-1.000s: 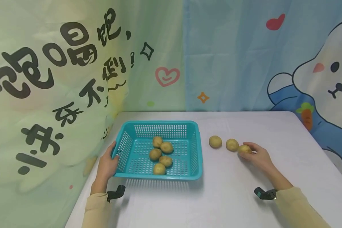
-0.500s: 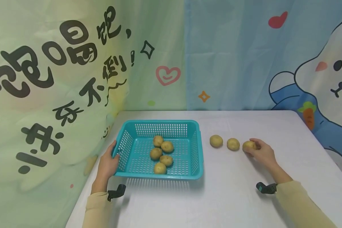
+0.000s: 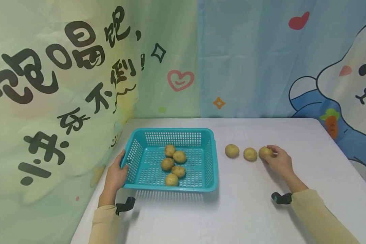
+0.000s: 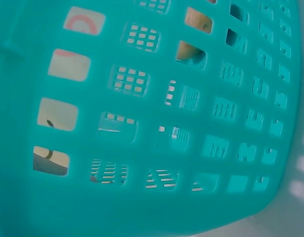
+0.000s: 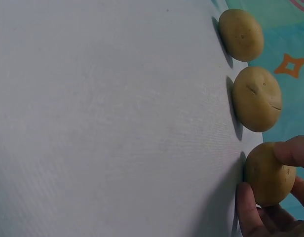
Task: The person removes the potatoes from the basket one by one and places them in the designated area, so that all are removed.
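My left hand [image 3: 116, 174] grips the left rim of a teal plastic basket [image 3: 216, 162]; its perforated side [image 4: 157, 113] fills the left wrist view, where the hand itself is out of sight. Inside the basket lie several potatoes, among them one potato [image 3: 171, 180] nearest the front wall. With fingers and thumb, my right hand [image 3: 279, 162] holds a potato [image 5: 268, 175] at the right end of a short row on the white table. To its left are a middle potato [image 5: 257, 98] and a far potato [image 5: 241, 34], neither touched by a hand.
A white cloth covers the table [image 3: 231, 213]. Behind it and to the left hangs a printed curtain [image 3: 244, 67] with hearts, lettering and a cartoon animal. A black wrist camera [image 3: 281, 198] sits on the right wrist, another camera [image 3: 125, 205] on the left.
My right hand has shifted its potato slightly right, away from the middle one, then a little back left. My left hand keeps its grip on the basket rim.
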The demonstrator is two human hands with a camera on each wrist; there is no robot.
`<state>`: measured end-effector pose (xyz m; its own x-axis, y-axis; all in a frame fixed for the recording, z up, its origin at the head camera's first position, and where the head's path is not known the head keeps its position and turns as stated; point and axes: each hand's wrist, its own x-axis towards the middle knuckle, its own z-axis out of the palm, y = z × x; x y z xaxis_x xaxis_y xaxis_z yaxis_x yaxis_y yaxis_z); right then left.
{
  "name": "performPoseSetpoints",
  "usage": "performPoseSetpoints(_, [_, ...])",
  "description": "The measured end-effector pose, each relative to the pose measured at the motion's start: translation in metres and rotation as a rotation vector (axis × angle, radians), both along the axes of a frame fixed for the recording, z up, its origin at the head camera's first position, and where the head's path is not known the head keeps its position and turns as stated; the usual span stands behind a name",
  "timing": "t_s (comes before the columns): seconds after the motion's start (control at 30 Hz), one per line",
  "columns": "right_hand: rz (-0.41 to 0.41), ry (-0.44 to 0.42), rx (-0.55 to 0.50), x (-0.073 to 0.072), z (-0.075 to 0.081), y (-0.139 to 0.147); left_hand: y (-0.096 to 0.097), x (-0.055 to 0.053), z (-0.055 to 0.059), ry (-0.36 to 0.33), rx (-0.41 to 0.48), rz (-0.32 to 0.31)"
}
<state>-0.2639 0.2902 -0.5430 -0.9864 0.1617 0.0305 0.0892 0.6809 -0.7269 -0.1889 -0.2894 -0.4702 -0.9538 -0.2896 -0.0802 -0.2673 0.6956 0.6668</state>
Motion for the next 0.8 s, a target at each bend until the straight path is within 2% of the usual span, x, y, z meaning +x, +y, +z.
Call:
performPoseSetpoints(0.23, [0.028,0.001,0.005,-0.0004,-0.0020,0.0019,0.0006,0.0003,0.0012,0.004,-0.007,-0.004])
performPoseSetpoints(0.5, [-0.008,-0.003,0.024,0.0036,-0.0027,0.0024,0.0017,0.0010,0.0032,-0.003,0.008,-0.003])
performPoseSetpoints(0.8, [-0.003,-0.001,0.014,0.0045,-0.0052,0.0019,0.0002,0.0004,0.0003,0.007,0.016,-0.001])
